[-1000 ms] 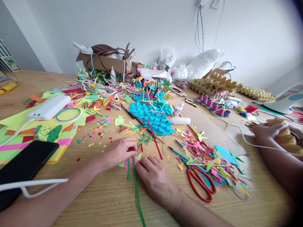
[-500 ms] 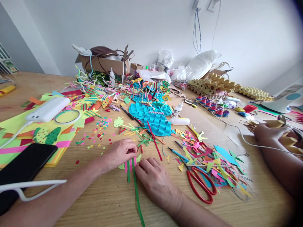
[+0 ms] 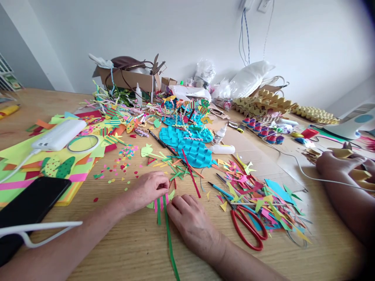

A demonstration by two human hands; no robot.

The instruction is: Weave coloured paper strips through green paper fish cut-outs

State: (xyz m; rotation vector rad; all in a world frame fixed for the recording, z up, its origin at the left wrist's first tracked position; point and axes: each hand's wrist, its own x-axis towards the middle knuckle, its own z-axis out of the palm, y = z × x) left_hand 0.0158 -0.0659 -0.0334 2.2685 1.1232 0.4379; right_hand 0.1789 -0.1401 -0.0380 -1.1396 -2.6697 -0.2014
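A light green paper fish (image 3: 150, 205), partly covered by my hands, lies on the wooden table with pink and green strips across it. One long green paper strip (image 3: 169, 242) runs from it toward the table's near edge. My left hand (image 3: 150, 189) is closed, thumb and fingers pinched at the upper end of the strips. Beside the fish, my right hand (image 3: 190, 222) rests on the table with curled fingers, its thumb side against the long strip and the fish's right end. The exact contact of its fingertips is hidden. Red-handled scissors (image 3: 249, 228) lie right of my right hand.
Paper scraps (image 3: 269, 210) are heaped at the right. Blue paper discs (image 3: 195, 153) and a glue bottle (image 3: 219, 134) stand ahead. Coloured sheets (image 3: 66, 197), a black phone (image 3: 32, 210) and a white power bank (image 3: 60, 134) sit left. Another person's hand (image 3: 334, 164) handles egg-carton pieces at far right.
My hands and the strips keep almost the same place. The other person's hand at the far right has shifted slightly.
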